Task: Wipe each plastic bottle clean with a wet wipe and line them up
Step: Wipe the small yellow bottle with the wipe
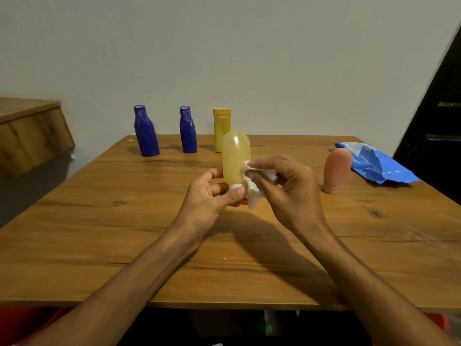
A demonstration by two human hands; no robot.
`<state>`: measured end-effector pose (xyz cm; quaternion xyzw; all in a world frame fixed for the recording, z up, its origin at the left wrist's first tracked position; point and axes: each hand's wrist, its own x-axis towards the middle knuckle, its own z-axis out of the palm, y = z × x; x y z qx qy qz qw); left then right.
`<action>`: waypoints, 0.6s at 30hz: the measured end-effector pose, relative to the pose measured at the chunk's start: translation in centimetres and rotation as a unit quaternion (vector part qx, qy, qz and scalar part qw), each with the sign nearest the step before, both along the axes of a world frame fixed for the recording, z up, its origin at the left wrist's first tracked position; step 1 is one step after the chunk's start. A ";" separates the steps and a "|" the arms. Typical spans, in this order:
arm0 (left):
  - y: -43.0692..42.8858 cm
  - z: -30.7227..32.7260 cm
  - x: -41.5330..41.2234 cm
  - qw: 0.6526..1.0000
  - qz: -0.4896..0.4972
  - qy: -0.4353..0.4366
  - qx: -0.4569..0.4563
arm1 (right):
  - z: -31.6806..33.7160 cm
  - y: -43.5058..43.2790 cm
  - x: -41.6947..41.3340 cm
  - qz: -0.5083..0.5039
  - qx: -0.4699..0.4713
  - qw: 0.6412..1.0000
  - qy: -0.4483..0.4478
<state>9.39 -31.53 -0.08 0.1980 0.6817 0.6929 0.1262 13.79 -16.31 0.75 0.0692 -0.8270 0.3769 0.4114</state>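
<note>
My left hand grips the white cap end of a pale yellow translucent bottle, held cap-down above the middle of the table. My right hand pinches a crumpled white wet wipe against the bottle's right side. At the back of the table two blue bottles and a yellow bottle stand in a row. A pink bottle stands cap-down to the right.
A crumpled blue wet-wipe pack lies at the table's right rear, behind the pink bottle. The wooden table stands against a pale wall. A wooden ledge juts out at the left. Dark furniture edges the right.
</note>
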 end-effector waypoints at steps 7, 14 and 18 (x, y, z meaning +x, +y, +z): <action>0.0 0.0 0.1 1.000 0.002 0.003 -0.011 | -0.2 0.4 -0.2 0.023 0.014 1.000 -0.010; 0.2 -0.4 0.1 0.999 0.008 0.036 -0.028 | -0.1 -0.1 0.0 0.024 0.071 0.997 -0.028; 0.5 -0.4 0.0 0.998 0.014 0.054 -0.029 | -0.1 -0.2 0.0 0.004 0.080 0.997 -0.006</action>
